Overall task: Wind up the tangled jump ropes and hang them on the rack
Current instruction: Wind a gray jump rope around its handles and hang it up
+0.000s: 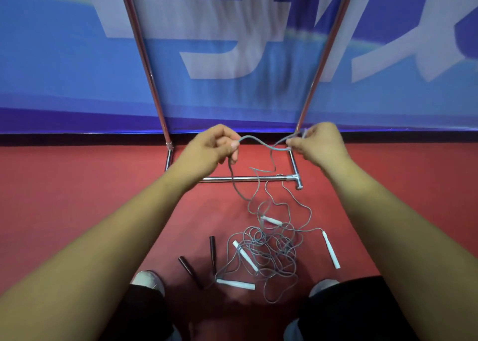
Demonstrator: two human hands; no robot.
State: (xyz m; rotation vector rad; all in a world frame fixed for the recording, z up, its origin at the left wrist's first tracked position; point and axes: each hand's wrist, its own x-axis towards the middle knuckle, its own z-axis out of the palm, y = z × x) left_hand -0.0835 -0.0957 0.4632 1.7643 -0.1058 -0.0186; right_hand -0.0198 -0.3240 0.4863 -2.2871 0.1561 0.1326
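Note:
A tangle of grey jump ropes [269, 252] lies on the red floor between my feet, with several white handles [330, 250] and two dark handles [212, 250] around it. A strand of grey rope [261, 144] rises from the heap and spans between my hands. My left hand [209, 146] pinches one end of that span, its fingers curled round the cord. My right hand [319, 141] pinches the other end. Both hands hover in front of the chrome rack [248, 178], whose base bar lies on the floor and whose two posts [144, 56] rise out of the top of view.
A blue banner wall [232, 56] with large white lettering stands right behind the rack. My two shoes [148, 281] and dark trouser legs sit at the bottom edge. Red floor [77, 185] stretches to both sides.

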